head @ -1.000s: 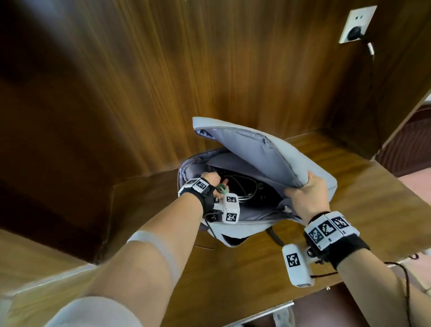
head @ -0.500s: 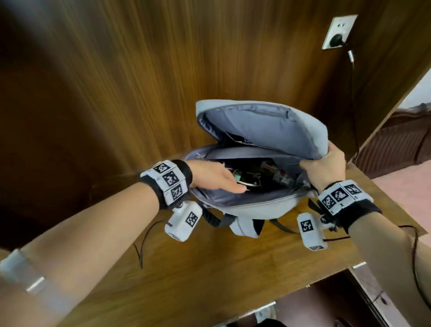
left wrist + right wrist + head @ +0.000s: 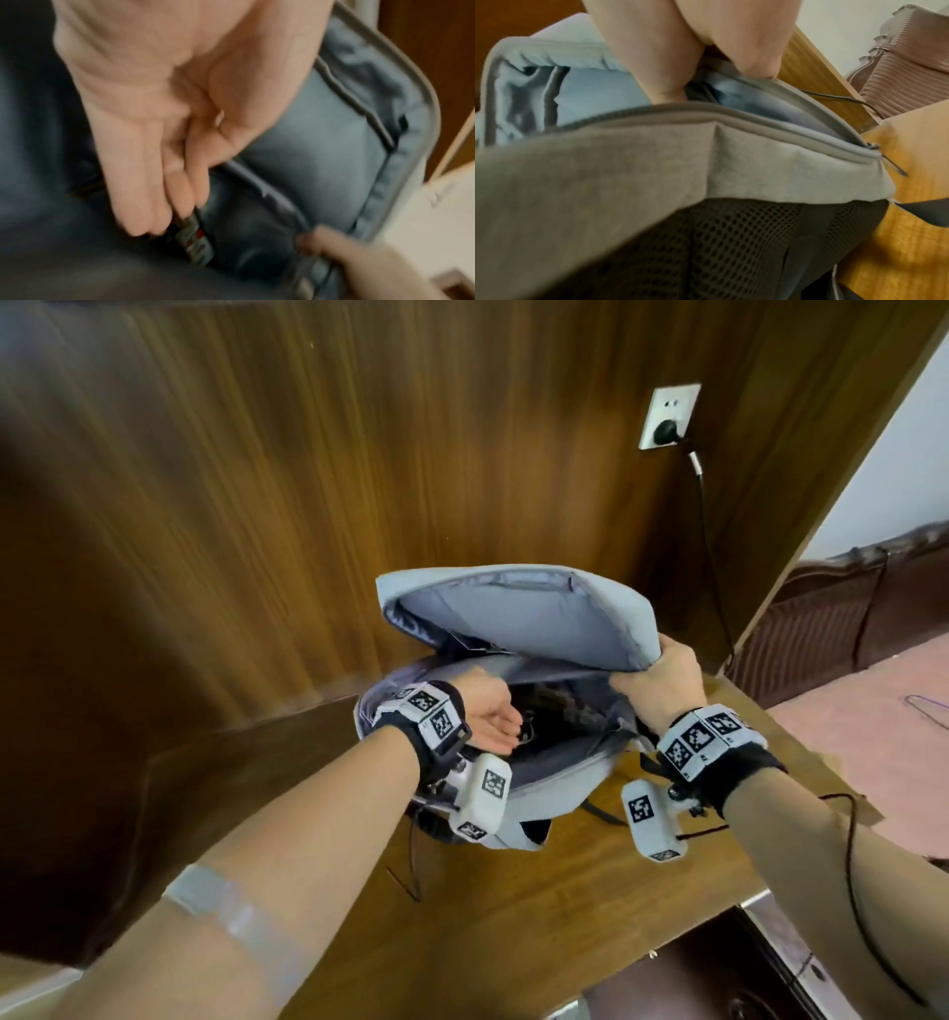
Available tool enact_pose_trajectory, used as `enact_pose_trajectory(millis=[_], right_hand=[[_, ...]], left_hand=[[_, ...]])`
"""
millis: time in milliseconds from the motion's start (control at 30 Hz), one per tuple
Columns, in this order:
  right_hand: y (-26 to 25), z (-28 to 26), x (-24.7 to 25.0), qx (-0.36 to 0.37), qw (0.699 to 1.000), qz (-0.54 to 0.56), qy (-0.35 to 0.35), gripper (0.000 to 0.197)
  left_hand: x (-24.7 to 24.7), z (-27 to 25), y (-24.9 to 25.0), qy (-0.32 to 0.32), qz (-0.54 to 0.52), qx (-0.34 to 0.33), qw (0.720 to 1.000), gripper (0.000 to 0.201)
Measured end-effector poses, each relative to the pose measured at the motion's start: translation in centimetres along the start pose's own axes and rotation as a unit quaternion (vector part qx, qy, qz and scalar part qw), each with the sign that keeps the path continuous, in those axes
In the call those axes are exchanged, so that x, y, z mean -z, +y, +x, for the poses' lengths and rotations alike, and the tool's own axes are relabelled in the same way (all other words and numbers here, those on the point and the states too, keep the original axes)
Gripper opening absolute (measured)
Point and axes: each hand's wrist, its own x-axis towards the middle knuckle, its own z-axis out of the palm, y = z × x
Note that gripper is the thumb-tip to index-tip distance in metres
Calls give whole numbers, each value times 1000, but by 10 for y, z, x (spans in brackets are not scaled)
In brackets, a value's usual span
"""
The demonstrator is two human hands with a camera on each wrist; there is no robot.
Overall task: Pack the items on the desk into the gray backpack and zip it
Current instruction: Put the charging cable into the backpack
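Observation:
The gray backpack [image 3: 544, 796] lies on the wooden desk [image 3: 539, 927] with its main compartment unzipped. My right hand [image 3: 634, 677] pinches the edge of the front flap [image 3: 513, 618] and holds it lifted; the right wrist view shows the thumb inside and the fingers [image 3: 757, 60] outside the flap. My left hand [image 3: 513, 729] is in the opening, palm turned up, fingers straight and holding nothing. In the left wrist view its fingertips [image 3: 138, 227] touch a small grey item with red dots [image 3: 196, 241] in the dark interior. Other contents are too dark to tell.
A wood-panelled wall stands right behind the backpack, with a white socket [image 3: 667, 418] and a black cable [image 3: 711, 546] hanging down to the desk's right end. The zipper pull [image 3: 873, 146] sits at the opening's right corner. Brown ribbed furniture [image 3: 847, 618] stands beyond the desk's right edge.
One second ago my left hand held a small green item at the opening; now that hand is empty inside the bag. My right hand has raised the flap higher.

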Motion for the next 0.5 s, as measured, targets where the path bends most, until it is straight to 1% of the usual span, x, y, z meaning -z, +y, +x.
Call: enact_pose_trajectory(millis=[33, 67, 100, 133, 167, 200, 233, 267, 333, 400, 500], right_hand=[[-1, 2, 0, -4, 1000, 1, -9, 50], [-1, 3, -2, -2, 1000, -2, -19, 50], [-2, 4, -3, 2, 1000, -9, -28, 49], [-2, 4, -5, 11, 999, -19, -36, 47], [-3, 4, -5, 18, 999, -27, -41, 45], [-3, 6, -5, 25, 998, -31, -43, 43], [-3, 8, -4, 27, 998, -28, -44, 42], [-3, 11, -2, 26, 999, -20, -44, 42], [-2, 16, 0, 17, 999, -9, -42, 42], [-3, 18, -2, 24, 999, -17, -43, 39], [-9, 21, -7, 26, 997, -22, -62, 36]], left_hand=[[-10, 5, -3, -35, 99, -3, 994, 21], [-20, 11, -7, -47, 183, -32, 982, 25], [-26, 21, -10, -45, 268, -65, 960, 33], [-33, 24, -11, -38, 347, -80, 934, 38], [-36, 30, -12, -22, 425, -87, 901, 40], [-38, 32, -16, -6, 482, -77, 872, 41], [-37, 37, -22, 13, 516, -58, 855, 43], [-33, 40, -29, 25, 524, -28, 851, 45], [-21, 50, -39, 50, 548, 2, 835, 49], [-15, 58, -41, 57, 569, -16, 820, 48], [-36, 63, -30, 92, 553, -97, 823, 34]])
